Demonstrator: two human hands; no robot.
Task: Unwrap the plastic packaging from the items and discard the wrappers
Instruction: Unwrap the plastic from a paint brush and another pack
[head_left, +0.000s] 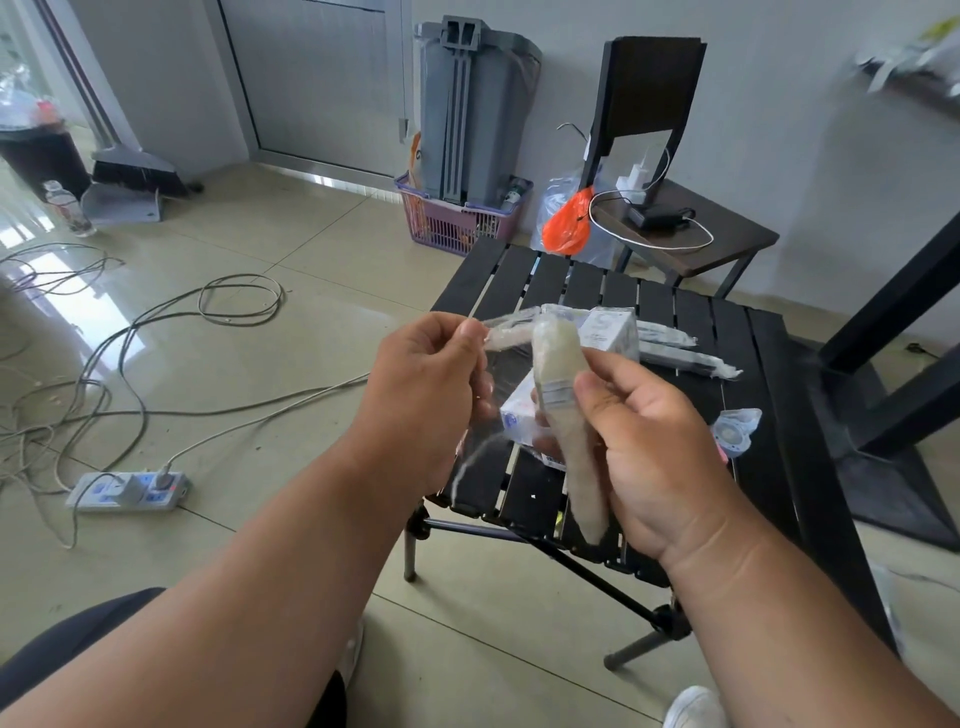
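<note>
My right hand grips a long pale item swathed in clear plastic, holding it upright above the black slatted table. My left hand pinches a strip of the clear plastic wrap that stretches from the item's top toward the left. A loose sheet of the wrap hangs between the two hands. On the table lie two white boxes in plastic, long wrapped items and a small blister pack.
Cables and a power strip lie on the tiled floor to the left. A purple basket with a grey bin stands by the wall. A brown chair carrying chargers and an orange bag stands behind the table.
</note>
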